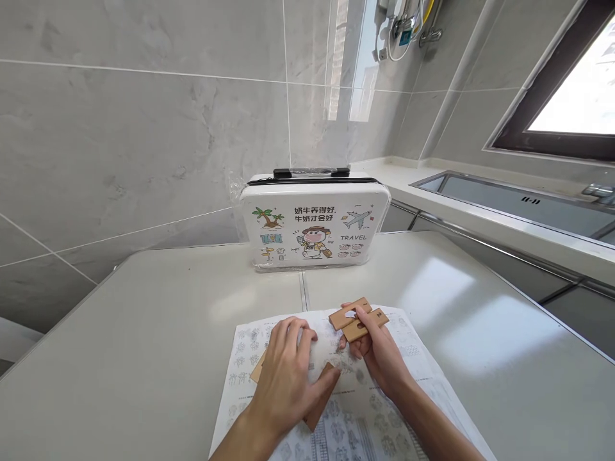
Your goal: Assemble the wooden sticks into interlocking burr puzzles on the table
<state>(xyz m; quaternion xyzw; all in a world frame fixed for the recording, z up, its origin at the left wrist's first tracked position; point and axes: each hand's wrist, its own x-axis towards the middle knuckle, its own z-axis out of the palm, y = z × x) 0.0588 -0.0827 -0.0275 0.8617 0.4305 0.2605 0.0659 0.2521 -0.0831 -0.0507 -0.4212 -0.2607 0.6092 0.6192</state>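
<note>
Two wooden blocks (358,318) are pinched by the right hand (379,358), more pieces (319,403) are pressed onto the printed sheet (365,422) by the spread left hand (286,378), and the blocks are best kept level

Your pale grey worktop (144,333) fills the lower frame, with a seam down its middle. On it lie a printed sheet (365,416) at bottom centre and a white cartoon case (312,224) standing at centre.

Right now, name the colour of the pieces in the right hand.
Light tan wood, both wooden pieces in the right hand; head view shows it best.
</note>
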